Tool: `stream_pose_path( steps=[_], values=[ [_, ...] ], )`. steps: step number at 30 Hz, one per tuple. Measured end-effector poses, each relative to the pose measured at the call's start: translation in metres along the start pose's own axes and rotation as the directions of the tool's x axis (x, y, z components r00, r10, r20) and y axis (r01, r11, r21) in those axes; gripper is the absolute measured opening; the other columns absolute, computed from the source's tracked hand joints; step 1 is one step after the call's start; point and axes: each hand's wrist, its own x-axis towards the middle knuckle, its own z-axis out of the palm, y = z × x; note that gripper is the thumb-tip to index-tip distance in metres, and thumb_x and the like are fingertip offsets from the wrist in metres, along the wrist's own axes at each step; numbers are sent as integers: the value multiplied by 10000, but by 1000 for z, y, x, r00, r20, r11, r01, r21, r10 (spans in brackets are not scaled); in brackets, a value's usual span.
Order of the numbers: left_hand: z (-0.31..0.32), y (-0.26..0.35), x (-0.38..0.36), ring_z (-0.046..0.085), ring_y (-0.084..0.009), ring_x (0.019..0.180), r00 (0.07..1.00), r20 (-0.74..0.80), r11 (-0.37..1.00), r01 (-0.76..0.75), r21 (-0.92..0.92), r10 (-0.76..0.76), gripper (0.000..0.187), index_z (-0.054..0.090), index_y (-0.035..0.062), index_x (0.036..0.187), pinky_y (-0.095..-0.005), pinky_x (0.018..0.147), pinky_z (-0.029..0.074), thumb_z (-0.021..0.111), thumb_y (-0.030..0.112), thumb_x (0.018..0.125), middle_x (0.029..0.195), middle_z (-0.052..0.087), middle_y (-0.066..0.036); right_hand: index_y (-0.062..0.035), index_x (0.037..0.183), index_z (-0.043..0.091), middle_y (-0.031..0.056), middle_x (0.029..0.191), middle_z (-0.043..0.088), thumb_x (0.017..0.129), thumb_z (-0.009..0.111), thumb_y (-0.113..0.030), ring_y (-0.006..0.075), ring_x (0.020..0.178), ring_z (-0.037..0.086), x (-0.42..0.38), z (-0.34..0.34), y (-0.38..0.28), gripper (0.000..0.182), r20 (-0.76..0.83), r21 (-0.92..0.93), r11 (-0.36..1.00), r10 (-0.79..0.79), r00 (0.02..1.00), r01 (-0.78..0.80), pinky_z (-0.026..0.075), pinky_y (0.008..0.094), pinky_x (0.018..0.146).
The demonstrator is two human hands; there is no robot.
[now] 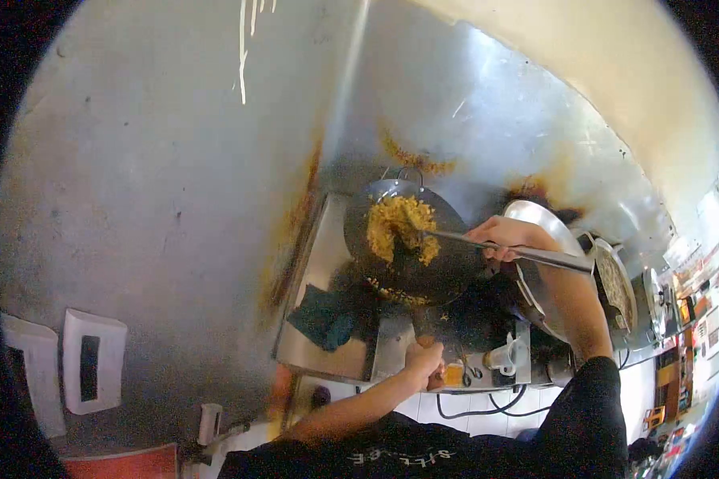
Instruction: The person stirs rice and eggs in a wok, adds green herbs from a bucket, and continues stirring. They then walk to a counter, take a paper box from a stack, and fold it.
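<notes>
A dark wok (359, 251) sits on the stove, holding a heap of yellow, crumbly food that looks like fried rice (391, 222). My right hand (503, 236) is wrapped round the metal shaft of a long-handled wok spatula (551, 257). The tool's far end is sunk in the food and partly hidden. At the near side of the wok, my left hand (425, 359) is closed round the wok's handle, which the fingers mostly cover. Loose bits of food cling to the wok's near wall.
A dark green cloth (323, 318) lies on the steel counter (339, 223) left of the wok. Near my left hand are scissors (470, 372) and a white mug (501, 357). Large metal pots (535, 214) stand right of the wok. A steel wall (216, 176) rises behind and left.
</notes>
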Motion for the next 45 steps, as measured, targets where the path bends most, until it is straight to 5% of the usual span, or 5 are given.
stream_pose_path(
  steps=[4,15,28,38,45],
  values=[
    [10,-33,25,480,-180,395,993,121,997,8,-80,2,128,497,41,746,-350,360,408,566,138,792,529,487,-72,-1,829,638,185,629,580,614,576,-80,351,540,547,78,102,28,238,-166,-833,554,-224,960,-15,484,421,566],
    [-11,-33,35,441,-170,381,945,260,980,195,46,-200,164,506,82,700,-343,353,348,518,194,819,518,469,-34,9,687,564,154,549,547,767,500,-175,260,496,558,-4,39,-32,211,73,-376,927,30,997,-1,462,401,494],
    [54,-71,51,493,-212,417,974,59,975,-216,-57,219,103,513,51,790,-358,374,392,520,154,784,536,497,-82,23,901,553,91,578,525,868,431,-159,151,394,507,-29,43,-111,222,263,-106,994,26,964,2,391,298,340],
    [-86,-5,45,478,-127,451,897,395,976,219,-5,-200,148,493,95,751,-283,376,399,605,174,808,556,457,-9,8,891,575,106,648,582,697,582,-157,181,500,561,-38,25,-88,255,440,-389,911,315,841,-138,431,337,394],
    [-17,-12,15,486,-150,440,977,211,998,47,-39,-38,113,499,67,709,-318,372,388,541,121,799,562,496,-39,-47,797,645,144,659,622,553,663,-111,265,511,587,38,41,-22,252,21,-630,761,-182,983,154,468,379,454]
  ],
)
